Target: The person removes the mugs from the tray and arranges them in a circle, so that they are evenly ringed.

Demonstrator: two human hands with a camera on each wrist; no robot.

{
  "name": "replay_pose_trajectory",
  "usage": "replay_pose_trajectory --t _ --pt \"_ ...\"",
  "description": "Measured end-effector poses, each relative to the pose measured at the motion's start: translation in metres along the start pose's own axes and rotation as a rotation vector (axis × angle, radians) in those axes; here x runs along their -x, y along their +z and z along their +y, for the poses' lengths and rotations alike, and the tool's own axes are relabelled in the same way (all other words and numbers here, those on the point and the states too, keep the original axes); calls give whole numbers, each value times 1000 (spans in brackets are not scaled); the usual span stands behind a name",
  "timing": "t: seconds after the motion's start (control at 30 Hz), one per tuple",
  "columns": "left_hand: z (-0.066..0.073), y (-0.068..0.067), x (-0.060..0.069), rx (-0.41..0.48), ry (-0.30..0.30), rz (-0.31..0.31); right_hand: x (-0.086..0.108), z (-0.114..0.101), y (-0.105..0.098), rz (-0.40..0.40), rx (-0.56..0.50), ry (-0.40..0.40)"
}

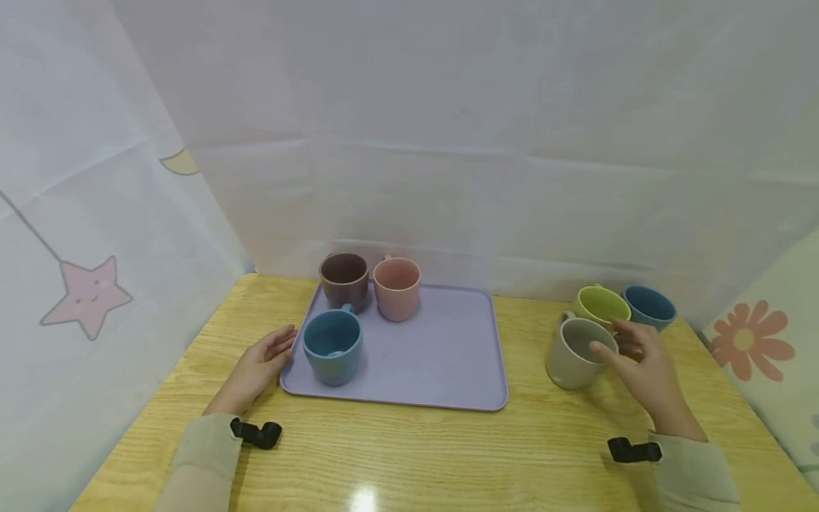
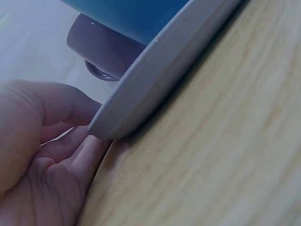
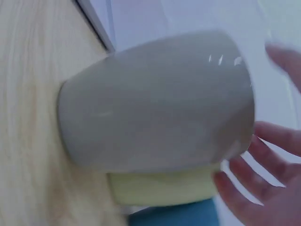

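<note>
A grey-beige mug [image 1: 571, 359] stands upright on the table, its handle toward the back. My right hand [image 1: 645, 370] is beside its rim, thumb over the opening and fingers spread along the far right side. In the right wrist view, the fingertips [image 3: 256, 132] are near the rim and not wrapped round the mug. On the left, my left hand [image 1: 257, 368] touches the rim of a lilac tray [image 1: 441, 355] with loosely extended fingers. The tray bears a blue mug [image 1: 333, 359], a brown mug [image 1: 345, 288] and a pink mug [image 1: 398, 299], all upright.
Behind the grey-beige mug stand a lime-green mug [image 1: 601, 304] and a darker blue mug [image 1: 651, 307], close together. A white cloth [image 1: 435, 199] hangs along the back of the wooden table [image 1: 397, 455]. Printed cloth also encloses the left and right sides.
</note>
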State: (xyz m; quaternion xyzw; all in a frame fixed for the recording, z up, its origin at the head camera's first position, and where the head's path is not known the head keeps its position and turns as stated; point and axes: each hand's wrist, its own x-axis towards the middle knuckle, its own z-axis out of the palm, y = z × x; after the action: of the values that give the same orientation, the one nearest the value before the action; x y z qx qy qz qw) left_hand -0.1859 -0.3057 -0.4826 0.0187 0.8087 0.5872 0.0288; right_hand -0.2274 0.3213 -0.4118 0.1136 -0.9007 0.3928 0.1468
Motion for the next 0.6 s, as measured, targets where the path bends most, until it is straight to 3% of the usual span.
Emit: replay_pose_trajectory --t 0.13,0.23,0.33,0.6 --pt "-1 -1 -1 -3 10 5 -4 -20 7 211 100 -171" --pt "-2 -2 -2 -2 16 4 -9 -34 16 295 118 -310" --pt "-3 -2 -2 2 21 5 -13 -48 26 294 63 -394" --pt "-2 1 -1 -2 15 14 -20 -85 71 175 -99 -441"
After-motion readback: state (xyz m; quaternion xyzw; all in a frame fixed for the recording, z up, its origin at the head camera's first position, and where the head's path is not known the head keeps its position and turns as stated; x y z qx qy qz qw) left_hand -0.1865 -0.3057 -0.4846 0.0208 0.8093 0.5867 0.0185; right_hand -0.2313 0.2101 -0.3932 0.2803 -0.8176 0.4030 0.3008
